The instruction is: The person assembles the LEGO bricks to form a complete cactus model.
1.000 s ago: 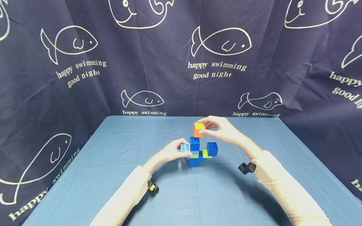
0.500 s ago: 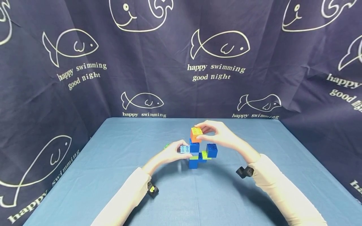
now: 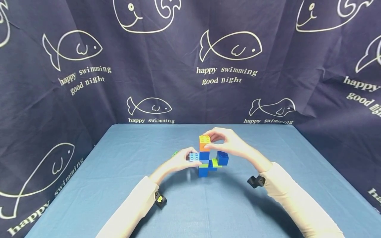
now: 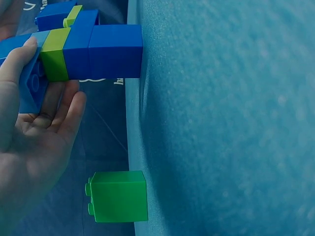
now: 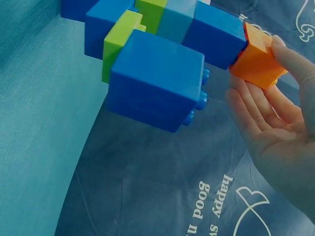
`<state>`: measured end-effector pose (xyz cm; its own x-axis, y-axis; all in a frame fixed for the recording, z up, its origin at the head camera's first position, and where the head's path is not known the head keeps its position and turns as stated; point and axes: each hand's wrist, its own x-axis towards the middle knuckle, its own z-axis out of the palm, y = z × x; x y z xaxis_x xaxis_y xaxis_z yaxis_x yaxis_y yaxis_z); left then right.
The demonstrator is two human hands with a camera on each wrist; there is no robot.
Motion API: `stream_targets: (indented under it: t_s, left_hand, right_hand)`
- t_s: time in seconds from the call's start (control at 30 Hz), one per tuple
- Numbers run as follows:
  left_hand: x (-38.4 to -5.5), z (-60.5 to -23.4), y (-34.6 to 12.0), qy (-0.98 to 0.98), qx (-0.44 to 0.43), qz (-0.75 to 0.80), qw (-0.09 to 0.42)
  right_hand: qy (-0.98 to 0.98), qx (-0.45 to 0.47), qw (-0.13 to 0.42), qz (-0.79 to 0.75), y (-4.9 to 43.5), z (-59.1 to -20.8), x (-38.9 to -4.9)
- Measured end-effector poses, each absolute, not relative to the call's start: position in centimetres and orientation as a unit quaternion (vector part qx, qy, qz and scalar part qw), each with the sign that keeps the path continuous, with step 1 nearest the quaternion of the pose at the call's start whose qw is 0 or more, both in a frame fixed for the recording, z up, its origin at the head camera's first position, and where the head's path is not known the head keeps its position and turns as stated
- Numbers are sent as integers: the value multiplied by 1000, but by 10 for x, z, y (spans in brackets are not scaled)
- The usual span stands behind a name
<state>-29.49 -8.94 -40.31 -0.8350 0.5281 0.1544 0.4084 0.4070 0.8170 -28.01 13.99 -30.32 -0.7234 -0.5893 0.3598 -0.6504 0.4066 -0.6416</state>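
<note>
A tower of toy building blocks stands on the table; its base is a blue block (image 4: 115, 51) with a lime block (image 4: 55, 54) higher up. My left hand (image 3: 180, 160) grips the tower from the left at its light blue block (image 3: 194, 156), thumb in front and fingers behind. Between thumb and fingers, my right hand (image 3: 230, 142) pinches an orange block (image 5: 256, 61) on top of the tower's upper blue block (image 5: 214, 37). A thin gap with studs shows between these two. Off the tower's right side, another blue block (image 5: 152, 78) sits on a lime plate (image 5: 118, 44).
A loose green block (image 4: 118, 196) stands on the table left of the tower, mostly behind my left hand in the head view. The blue cloth-covered table (image 3: 190, 208) ends at a dark curtain (image 3: 178, 66) printed with fish.
My right hand has lowered the orange block and shifted it left, from above the tower onto its upper blue block. The left hand keeps its grip on the tower.
</note>
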Motion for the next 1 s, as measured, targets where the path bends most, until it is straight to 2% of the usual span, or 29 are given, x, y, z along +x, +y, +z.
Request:
stream_targets:
  t_s: [0.67,1.0]
  left_hand:
    - [-294,-402,-92,823,289,482,79]
    - [-294,-401,-92,830,289,472,72]
  right_hand:
    - [-832,365,40,416,139,-309,-278]
    - [-824,391,71,403,137,-311,-281]
